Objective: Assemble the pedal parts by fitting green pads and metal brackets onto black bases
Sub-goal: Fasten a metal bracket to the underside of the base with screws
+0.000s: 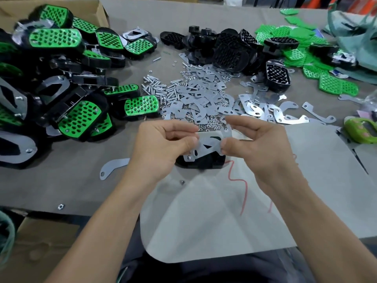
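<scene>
A black base (206, 160) lies on the table just in front of me, mostly hidden behind my fingers. Over it sits a metal bracket (210, 142), tilted, with a screw showing at its lower left corner. My left hand (163, 144) pinches the bracket's left end between thumb and fingers. My right hand (253, 139) pinches its right end the same way. Behind lie a heap of loose metal brackets (204, 97), a pile of black bases (228, 50) and loose green pads (318, 70) at the far right.
Finished green-and-black pedals (61, 78) are heaped on the left beside a cardboard box (98, 11). Screws (161, 88) and nuts (212, 123) are scattered mid-table. One bracket (112, 168) lies left of my hands. A white sheet (224, 211) covers the near edge.
</scene>
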`<state>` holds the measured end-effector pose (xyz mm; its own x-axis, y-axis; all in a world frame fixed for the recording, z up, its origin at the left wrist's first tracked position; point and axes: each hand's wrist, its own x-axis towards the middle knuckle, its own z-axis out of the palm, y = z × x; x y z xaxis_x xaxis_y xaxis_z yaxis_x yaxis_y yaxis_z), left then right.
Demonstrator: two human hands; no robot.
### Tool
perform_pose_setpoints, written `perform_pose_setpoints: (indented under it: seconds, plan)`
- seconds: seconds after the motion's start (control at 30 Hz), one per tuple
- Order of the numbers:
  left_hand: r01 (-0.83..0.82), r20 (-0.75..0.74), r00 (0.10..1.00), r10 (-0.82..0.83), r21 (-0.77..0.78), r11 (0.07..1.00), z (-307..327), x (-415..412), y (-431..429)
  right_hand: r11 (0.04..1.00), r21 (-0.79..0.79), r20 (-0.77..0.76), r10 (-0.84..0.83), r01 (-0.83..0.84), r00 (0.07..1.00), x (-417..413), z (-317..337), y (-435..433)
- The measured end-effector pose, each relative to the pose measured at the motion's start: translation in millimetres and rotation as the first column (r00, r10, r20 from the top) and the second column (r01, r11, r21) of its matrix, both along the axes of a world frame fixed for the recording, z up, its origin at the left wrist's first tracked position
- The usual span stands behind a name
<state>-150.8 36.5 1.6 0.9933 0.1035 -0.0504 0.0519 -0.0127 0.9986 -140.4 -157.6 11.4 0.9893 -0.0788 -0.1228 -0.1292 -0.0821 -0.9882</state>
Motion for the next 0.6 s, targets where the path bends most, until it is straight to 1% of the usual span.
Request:
perform_pose_setpoints:
  seconds: [0.1,0.13,0.2,0.27,0.37,0.47,0.5,0.53,0.6]
  plan:
    - [-0.163,0.016,0.987,0.163,0.173,0.971,-10,2,9,0.999,-0.002,-0.052,-0.032,0.032,0.998,0,-4,3]
    - [-0.186,-0.007,0.982,0.191,0.195,0.963,-12,2,12,0.999,0.008,-0.065,-0.044,0.044,0.997,-1,-6,5]
    - [-0.159,-0.074,0.981,0.178,0.205,0.966,-15,1,15,0.996,0.009,-0.083,-0.087,0.088,0.993,-3,-10,10]
    - [-0.097,-0.129,0.984,0.122,0.183,0.978,-16,-2,15,0.987,0.020,-0.091,-0.157,0.159,0.983,-5,-14,16]
    - [-0.025,-0.149,0.987,0.051,0.167,0.986,-15,-6,15,0.958,0.089,-0.102,-0.265,0.274,0.959,-7,-17,23]
    - [0.010,-0.188,0.982,0.015,0.130,0.991,-13,-8,11,0.926,0.190,-0.102,-0.313,0.327,0.944,-10,-19,31]
    - [-0.003,-0.207,0.978,0.024,0.102,0.995,-13,-9,9,0.924,0.197,-0.104,-0.314,0.329,0.944,-11,-19,33]
    - [-0.029,-0.225,0.974,0.042,0.062,0.998,-13,-8,8,0.929,0.178,-0.104,-0.311,0.325,0.945,-13,-19,34]
    - [-0.087,-0.253,0.963,0.088,0.015,0.996,-13,-5,8,0.950,0.060,-0.070,-0.303,0.307,0.950,-16,-20,34]
